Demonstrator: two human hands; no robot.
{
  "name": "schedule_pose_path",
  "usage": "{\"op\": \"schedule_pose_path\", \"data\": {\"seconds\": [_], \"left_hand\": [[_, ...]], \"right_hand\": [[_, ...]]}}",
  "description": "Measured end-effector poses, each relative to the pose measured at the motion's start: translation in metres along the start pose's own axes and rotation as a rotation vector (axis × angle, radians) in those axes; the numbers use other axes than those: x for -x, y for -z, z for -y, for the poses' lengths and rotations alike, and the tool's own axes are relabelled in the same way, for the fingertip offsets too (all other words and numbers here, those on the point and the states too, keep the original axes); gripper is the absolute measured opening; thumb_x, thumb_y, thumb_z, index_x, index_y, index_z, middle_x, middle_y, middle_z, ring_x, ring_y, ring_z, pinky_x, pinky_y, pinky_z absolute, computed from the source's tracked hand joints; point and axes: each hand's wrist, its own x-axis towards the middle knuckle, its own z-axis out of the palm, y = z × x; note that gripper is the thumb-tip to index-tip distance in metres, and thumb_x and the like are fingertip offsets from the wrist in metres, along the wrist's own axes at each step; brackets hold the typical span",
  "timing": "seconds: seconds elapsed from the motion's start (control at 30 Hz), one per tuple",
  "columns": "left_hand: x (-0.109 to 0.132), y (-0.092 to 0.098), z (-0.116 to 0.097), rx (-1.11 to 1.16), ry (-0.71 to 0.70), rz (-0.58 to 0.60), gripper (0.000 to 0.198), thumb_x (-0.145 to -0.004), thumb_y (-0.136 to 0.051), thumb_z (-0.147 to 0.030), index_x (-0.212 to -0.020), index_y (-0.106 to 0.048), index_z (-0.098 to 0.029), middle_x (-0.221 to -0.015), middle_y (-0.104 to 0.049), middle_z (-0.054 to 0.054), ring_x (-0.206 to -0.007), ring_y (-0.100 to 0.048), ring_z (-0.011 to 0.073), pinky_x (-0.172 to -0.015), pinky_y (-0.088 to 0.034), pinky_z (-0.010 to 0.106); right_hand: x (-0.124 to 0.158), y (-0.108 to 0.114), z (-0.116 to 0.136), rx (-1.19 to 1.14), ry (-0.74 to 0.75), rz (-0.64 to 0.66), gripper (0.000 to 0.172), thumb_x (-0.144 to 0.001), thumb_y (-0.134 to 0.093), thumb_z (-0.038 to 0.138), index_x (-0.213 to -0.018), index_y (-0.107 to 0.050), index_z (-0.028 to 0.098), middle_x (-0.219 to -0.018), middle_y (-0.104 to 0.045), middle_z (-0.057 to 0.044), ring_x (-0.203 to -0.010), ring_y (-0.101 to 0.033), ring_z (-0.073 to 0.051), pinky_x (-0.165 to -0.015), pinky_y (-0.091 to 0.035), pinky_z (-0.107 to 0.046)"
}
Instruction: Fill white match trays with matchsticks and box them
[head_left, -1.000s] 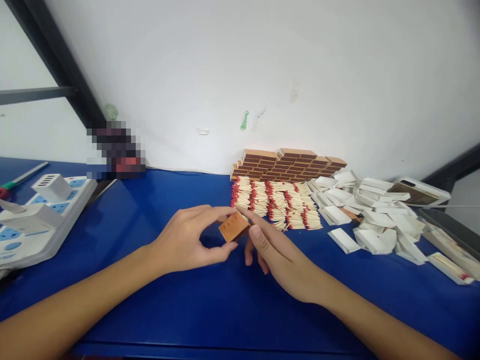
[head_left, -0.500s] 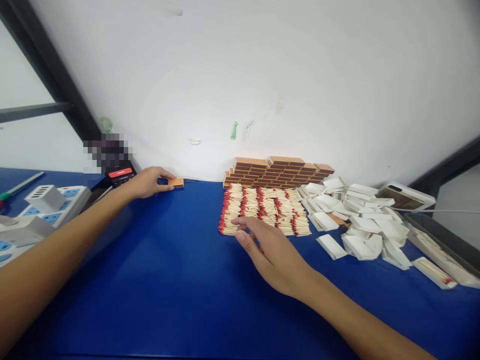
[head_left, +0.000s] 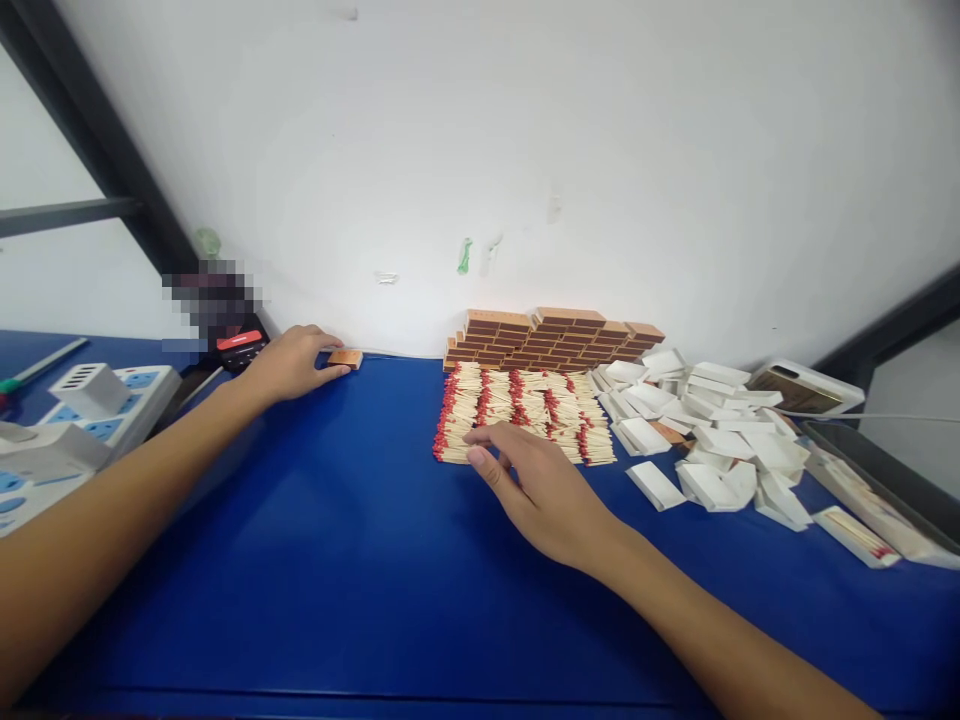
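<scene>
Matchbox [head_left: 346, 359] now wallside, at left fingertips [head_left: 337, 372]

some desk corner tbh, home or workshop can't tell, blue tabletop [head_left: 300, 600], scuffed white wall [head_left: 412, 150], dark post [head_left: 97, 130], loaded power strip [head_left: 124, 415]

On the flat blue table [head_left: 322, 580], thin red-tipped wooden matches [head_left: 517, 395] are lying before stacked brown oblong cardboard matchboxes [head_left: 555, 340], between a flat orange cardboard matchbox [head_left: 346, 359] left and white oblong card trays [head_left: 720, 440] right.
</scene>
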Motion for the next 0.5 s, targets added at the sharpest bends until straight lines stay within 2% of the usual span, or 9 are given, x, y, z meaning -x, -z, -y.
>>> {"op": "schedule_pose_path", "data": {"seconds": [0.07,0.13,0.2,0.3,0.37,0.4,0.5], "left_hand": [[0.008,0.004,-0.013,-0.003,-0.024,-0.036,0.062,-0.093,-0.055,-0.071,-0.116,-0.082,-0.019,-0.130,-0.077,0.019,-0.124,-0.068,0.0405,-0.112,-0.051,0.052],[0.018,0.007,-0.031,0.020,-0.049,-0.079,0.055,-0.101,-0.047,-0.064,-0.106,-0.082,-0.022,-0.116,-0.081,0.015,-0.114,-0.072,0.0356,-0.105,-0.054,0.049],[0.032,0.010,-0.053,0.097,-0.063,-0.130,0.050,-0.100,-0.055,-0.065,-0.095,-0.080,-0.023,-0.099,-0.082,0.010,-0.094,-0.074,0.0304,-0.091,-0.058,0.043],[0.057,0.011,-0.088,0.374,-0.127,-0.062,0.043,-0.097,-0.069,-0.064,-0.085,-0.079,-0.024,-0.085,-0.081,0.003,-0.076,-0.073,0.0213,-0.076,-0.058,0.033],[0.073,0.009,-0.106,0.510,-0.174,0.015,0.038,-0.101,-0.069,-0.057,-0.086,-0.079,-0.024,-0.084,-0.082,0.001,-0.074,-0.074,0.0190,-0.071,-0.058,0.029],[0.079,0.008,-0.112,0.506,-0.229,0.028,0.033,-0.103,-0.067,-0.052,-0.090,-0.081,-0.025,-0.087,-0.083,0.000,-0.076,-0.075,0.0183,-0.071,-0.059,0.029],[0.090,0.000,-0.120,0.351,-0.415,-0.051,0.028,-0.109,-0.060,-0.039,-0.103,-0.082,-0.024,-0.101,-0.084,0.003,-0.092,-0.078,0.0209,-0.082,-0.060,0.032]], "right_hand": [[-0.004,0.003,-0.009,0.024,-0.003,-0.042,0.037,-0.115,-0.046,0.050,-0.112,-0.071,0.023,-0.106,-0.079,-0.007,-0.089,-0.071,-0.023,-0.078,-0.050,-0.038],[-0.010,0.007,-0.021,0.065,0.003,-0.120,0.029,-0.112,-0.052,0.043,-0.102,-0.070,0.024,-0.097,-0.078,-0.006,-0.082,-0.068,-0.022,-0.075,-0.048,-0.037],[-0.014,0.011,-0.032,0.103,-0.004,-0.217,0.023,-0.107,-0.059,0.038,-0.091,-0.069,0.024,-0.087,-0.076,-0.005,-0.074,-0.064,-0.021,-0.070,-0.045,-0.035],[-0.020,0.018,-0.046,0.157,-0.047,-0.344,0.022,-0.100,-0.068,0.038,-0.084,-0.066,0.024,-0.075,-0.071,-0.002,-0.065,-0.060,-0.019,-0.065,-0.042,-0.034],[-0.024,0.025,-0.051,0.218,-0.050,-0.403,0.023,-0.100,-0.066,0.039,-0.082,-0.065,0.024,-0.074,-0.070,-0.003,-0.064,-0.059,-0.019,-0.065,-0.042,-0.034],[-0.025,0.030,-0.054,0.255,-0.047,-0.426,0.023,-0.100,-0.065,0.038,-0.082,-0.065,0.024,-0.075,-0.071,-0.003,-0.065,-0.060,-0.019,-0.066,-0.042,-0.034],[-0.028,0.052,-0.062,0.390,-0.070,-0.487,0.019,-0.099,-0.062,0.035,-0.085,-0.066,0.023,-0.081,-0.075,-0.005,-0.067,-0.063,-0.020,-0.069,-0.042,-0.034]]}}
